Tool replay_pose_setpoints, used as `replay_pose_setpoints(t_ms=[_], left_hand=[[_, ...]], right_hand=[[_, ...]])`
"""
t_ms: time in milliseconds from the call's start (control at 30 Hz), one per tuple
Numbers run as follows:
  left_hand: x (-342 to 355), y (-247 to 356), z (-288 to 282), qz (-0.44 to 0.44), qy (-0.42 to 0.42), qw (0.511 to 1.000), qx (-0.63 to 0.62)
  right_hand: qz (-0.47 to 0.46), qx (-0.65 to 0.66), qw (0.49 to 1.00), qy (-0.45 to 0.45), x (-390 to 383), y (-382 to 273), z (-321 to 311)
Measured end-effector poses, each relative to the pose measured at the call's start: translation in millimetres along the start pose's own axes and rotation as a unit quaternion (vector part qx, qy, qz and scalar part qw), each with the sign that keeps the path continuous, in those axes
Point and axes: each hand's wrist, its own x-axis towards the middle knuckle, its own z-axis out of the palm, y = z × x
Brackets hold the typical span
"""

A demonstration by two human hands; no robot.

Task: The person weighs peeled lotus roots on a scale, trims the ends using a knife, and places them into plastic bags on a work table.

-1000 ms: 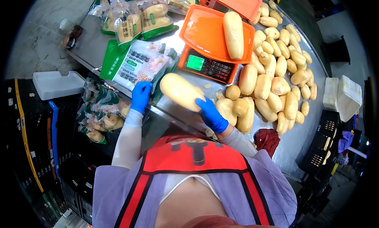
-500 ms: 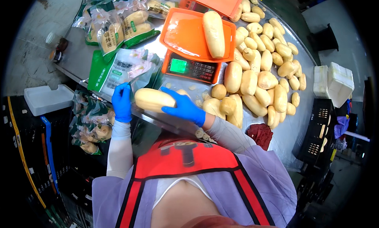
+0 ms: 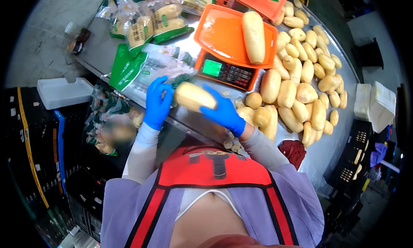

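Observation:
A pale, peeled lotus root (image 3: 193,97) is held over the table's near edge in my right hand (image 3: 223,109), the fingers wrapped round its right end. Beside its left end is my left hand (image 3: 158,102), blue-gloved like the right, fingers raised and apart with nothing seen in them. Just beyond the left hand lies a flat clear-and-green plastic bag (image 3: 148,69). Another lotus root (image 3: 254,37) rests on the orange tray of a digital scale (image 3: 228,71) with a lit green display.
A large pile of lotus roots (image 3: 307,93) covers the table's right side. Filled bags (image 3: 148,22) lie at the back left, and more packed bags (image 3: 103,123) sit below the table's left edge. A dark red cloth (image 3: 292,153) lies near right; a second orange scale (image 3: 258,3) stands behind.
The lotus root in my right hand has tilted, its right end now lower. My left hand has come closer to its left end, fingers more spread. The whole view has shifted slightly.

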Motion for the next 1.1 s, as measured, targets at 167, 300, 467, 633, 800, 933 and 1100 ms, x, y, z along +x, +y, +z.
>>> replay_pose_setpoints(t_ms=[167,300,467,633,800,933,1100], left_hand=[[-9.5,-12.7,4.3,-0.055,0.014,0.997,-0.043],[-9.2,-14.0,7.9,-0.063,0.027,0.998,-0.011],[-8.2,-14.6,8.4,-0.093,0.042,0.995,0.005],[1.1,-10.0,9.2,-0.011,0.037,0.997,0.063],[-1.5,-9.8,8.6,0.053,-0.008,0.996,0.078],[-19.5,-48.8,18.2,-0.19,-0.016,0.976,-0.107],[-17.7,-30.7,23.5,-0.303,-0.034,0.884,-0.355]], right_hand=[[0.141,0.311,0.936,0.092,-9.7,-2.4,-5.4],[0.16,0.33,0.927,0.084,-11.2,-1.8,-14.1],[0.164,0.377,0.909,0.063,-10.2,-4.1,-8.3],[0.07,0.298,0.95,0.056,-7.4,5.4,5.3],[0.134,0.36,0.915,0.121,-3.8,-2.4,9.0],[0.119,0.39,0.91,0.069,-16.2,-2.3,-0.6],[0.031,0.325,0.941,0.093,-16.6,-3.3,23.6]])
